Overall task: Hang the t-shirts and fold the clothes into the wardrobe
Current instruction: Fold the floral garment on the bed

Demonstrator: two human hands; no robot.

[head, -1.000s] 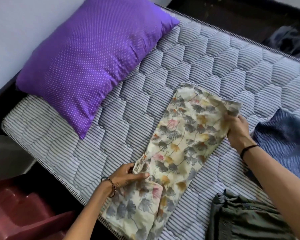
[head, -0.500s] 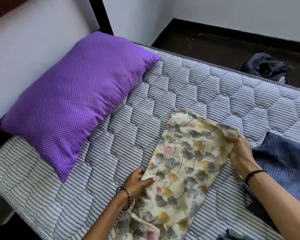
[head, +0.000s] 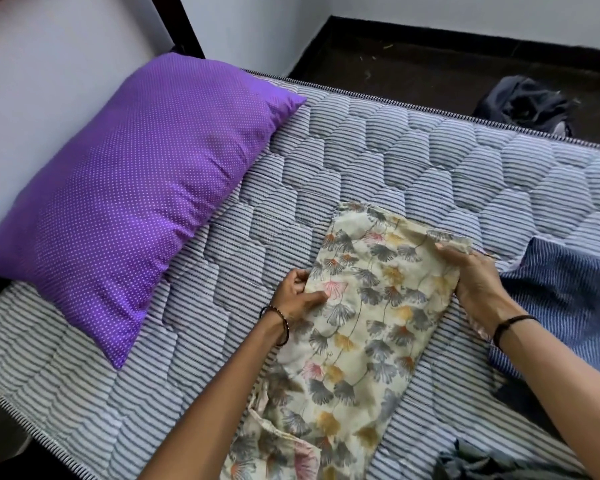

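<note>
My floral garment (head: pixel 361 323) lies folded long on the mattress (head: pixel 430 161), running in from its near edge. My left hand (head: pixel 298 296) pinches the cloth's left side; my right hand (head: pixel 475 282) grips its far right corner. A blue striped cloth (head: pixel 561 299) lies by the right edge, and a purple pillow (head: pixel 136 188) lies at the far left corner.

This is a bedroom in a home. A bare quilted mattress (head: pixel 395 150), striped grey and white, fills most of the view. A purple polka-dot pillow (head: pixel 136 188) lies at its head against a pale panel (head: pixel 49 71) edged by a dark post (head: pixel 184 26). A white wall (head: pixel 250 26) meets a dark floor (head: pixel 413 64) along a black skirting board (head: pixel 465 32). Clothes lie about: a floral-print garment (head: pixel 368 323) and a blue striped garment (head: pixel 565 299) on the mattress, a grey-green garment (head: pixel 482 462) at the near edge, and a dark heap of clothing (head: pixel 523 105) on the floor beyond the bed.
</note>
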